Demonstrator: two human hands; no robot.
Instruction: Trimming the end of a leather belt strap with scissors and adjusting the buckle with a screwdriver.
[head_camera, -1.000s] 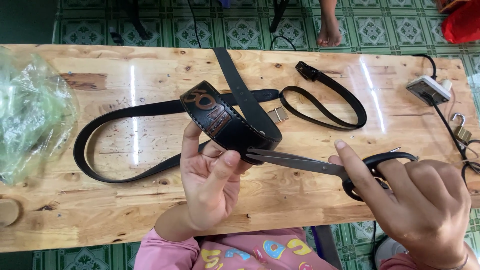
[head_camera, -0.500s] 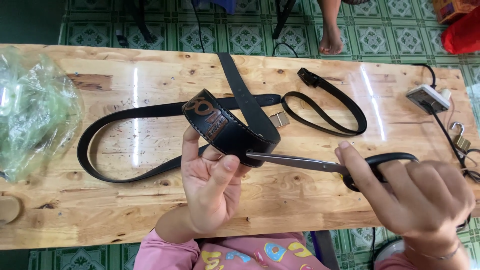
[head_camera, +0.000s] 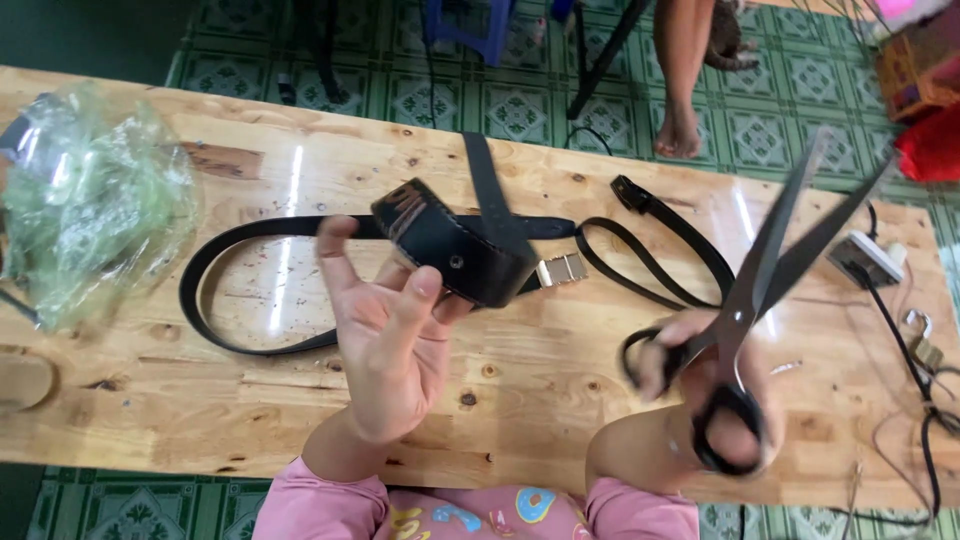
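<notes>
Moved: scissors lifted off the strap, blades now apart.
Left hand: fingers pinching the black strap.
Right hand: clamped through scissor handles, blurred.
Advice: probably steady the strap before cutting.

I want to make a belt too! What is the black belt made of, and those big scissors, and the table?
The black belt looks like leather or imitation leather: smooth, slight sheen, stitched edge. The scissors look like dark metal blades with black loop handles, maybe coated; they are blurred. The table is wood, glossy with varnish: grain, knots and light reflections show.
</notes>
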